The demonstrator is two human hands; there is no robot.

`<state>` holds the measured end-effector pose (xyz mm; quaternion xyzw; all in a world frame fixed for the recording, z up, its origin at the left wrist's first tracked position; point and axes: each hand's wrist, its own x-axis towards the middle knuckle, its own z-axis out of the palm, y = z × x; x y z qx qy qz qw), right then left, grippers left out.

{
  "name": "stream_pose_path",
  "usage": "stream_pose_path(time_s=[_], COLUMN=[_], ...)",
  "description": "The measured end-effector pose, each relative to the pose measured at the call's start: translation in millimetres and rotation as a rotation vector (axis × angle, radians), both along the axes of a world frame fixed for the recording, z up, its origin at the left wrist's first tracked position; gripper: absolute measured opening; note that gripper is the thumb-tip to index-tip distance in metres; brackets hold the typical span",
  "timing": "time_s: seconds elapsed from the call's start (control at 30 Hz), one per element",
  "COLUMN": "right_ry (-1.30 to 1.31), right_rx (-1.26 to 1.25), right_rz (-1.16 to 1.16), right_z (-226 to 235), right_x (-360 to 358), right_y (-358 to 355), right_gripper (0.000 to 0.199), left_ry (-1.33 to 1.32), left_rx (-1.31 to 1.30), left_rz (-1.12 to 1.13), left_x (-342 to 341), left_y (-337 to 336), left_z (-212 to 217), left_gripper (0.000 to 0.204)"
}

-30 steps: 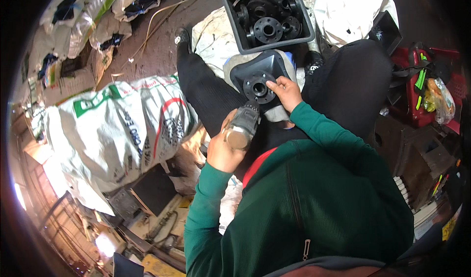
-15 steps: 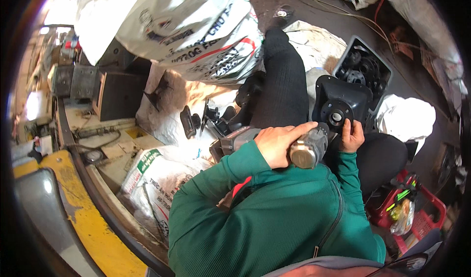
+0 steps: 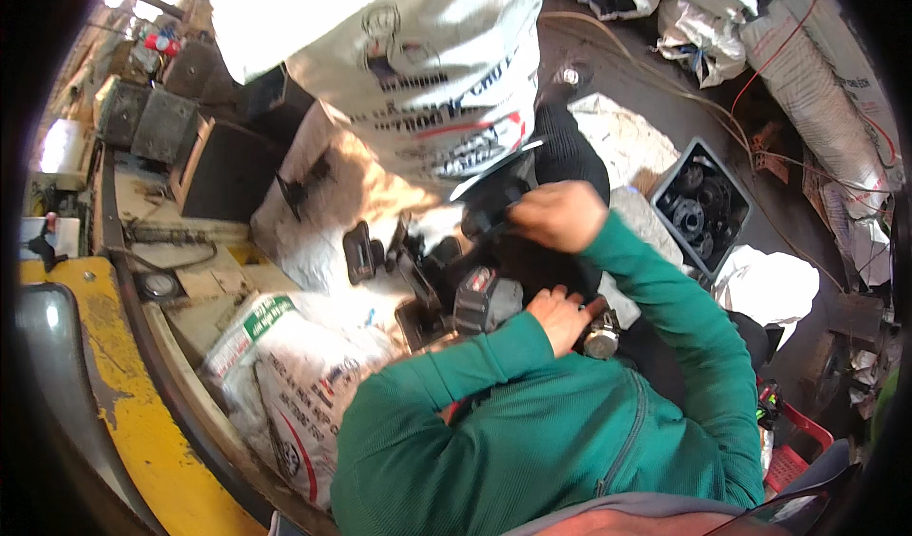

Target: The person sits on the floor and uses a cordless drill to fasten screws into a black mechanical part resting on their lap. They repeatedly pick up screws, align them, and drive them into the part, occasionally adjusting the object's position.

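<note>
My left hand (image 3: 559, 319) is closed over the body of a cordless drill (image 3: 487, 299) lying across my lap. Its grey battery end sticks out left of the hand, and the metal-coloured end shows at the right. Farther ahead, my right hand (image 3: 565, 215) is blurred by motion, with its fingers closed on the edge of a black flared horn (image 3: 496, 197). The horn is tilted over my leg, just below a large white printed sack (image 3: 427, 90). Several black plastic parts (image 3: 418, 261) lie to its left on pale sheeting.
A grey bin (image 3: 708, 208) full of black round parts stands to the right, beside a white bag (image 3: 768, 289). Dark boxes (image 3: 228, 170) stand at the left, near a yellow-edged machine (image 3: 123, 384). Cables (image 3: 655, 75) cross the floor, and a red basket (image 3: 798, 451) is at lower right.
My right hand has carried the black horn from beside the grey bin leftward, across to the white sack. My left hand stays on the drill, which has turned slightly and sits lower.
</note>
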<state>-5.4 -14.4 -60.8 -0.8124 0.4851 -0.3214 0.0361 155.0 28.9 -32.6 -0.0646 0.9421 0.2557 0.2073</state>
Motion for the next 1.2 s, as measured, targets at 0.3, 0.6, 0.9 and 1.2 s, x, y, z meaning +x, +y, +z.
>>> stream_pose_path(time_s=[0.3, 0.6, 0.9, 1.2], right_ry=[0.279, -0.416, -0.998, -1.078], right_rx=[0.615, 0.305, -0.360, -0.643], right_rz=[0.057, -0.267, -1.574, -2.103], right_z=[-88, 0, 26, -93], right_x=[80, -20, -178, -186], right_y=[-58, 67, 361, 530], right_gripper=[0.028, 0.022, 0.021, 0.020], left_ry=[1.169, 0.378, 0.413, 0.341], left_rx=[-0.065, -0.744, -0.657, -1.246], left_rz=[0.307, 0.434, 0.480, 0.541], left_x=[36, -90, -113, -161], left_y=[-159, -335, -398, -443], left_z=[176, 184, 186, 206], left_gripper=[0.034, 0.054, 0.033, 0.038])
